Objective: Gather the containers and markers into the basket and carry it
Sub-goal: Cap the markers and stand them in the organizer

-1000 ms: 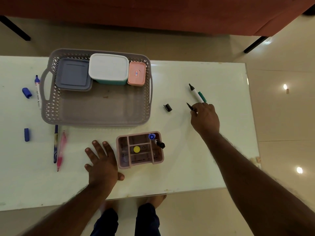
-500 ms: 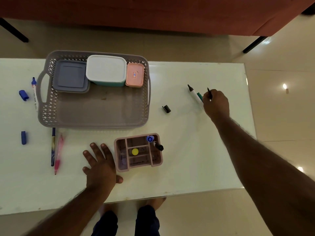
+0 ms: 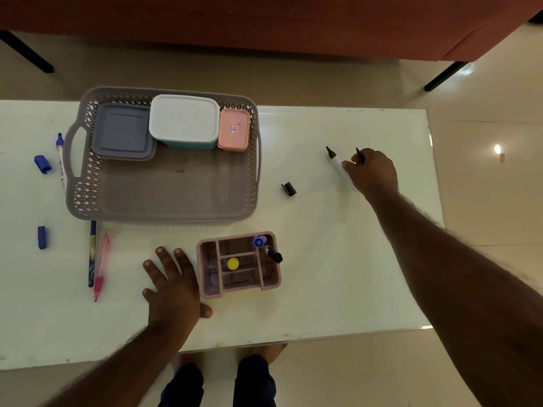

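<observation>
On the white table (image 3: 338, 274), two loose blue caps (image 3: 43, 164) lay at the far left, with one blue-capped marker (image 3: 60, 160) lying just outside the grey basket (image 3: 88, 183) by its left handle. Three containers sat along the basket's far wall: a flat grey one (image 3: 122, 130), a taller white-lidded one (image 3: 184, 120) and a small pink one (image 3: 233, 129). Below the basket's near left corner lay two pens (image 3: 97, 257) side by side, one dark blue and one pink. The left hand (image 3: 173, 289) rested flat on the table, fingers spread and holding nothing, touching the left side of the pink organiser (image 3: 239, 264), which held two markers upright. One black cap (image 3: 288, 189) lay alone. The right hand (image 3: 371, 171), arm stretched out, was curled around a thin black pen (image 3: 360, 155), its fingertips (image 3: 346, 165) on the white marker (image 3: 338, 163) lying on the table.
</observation>
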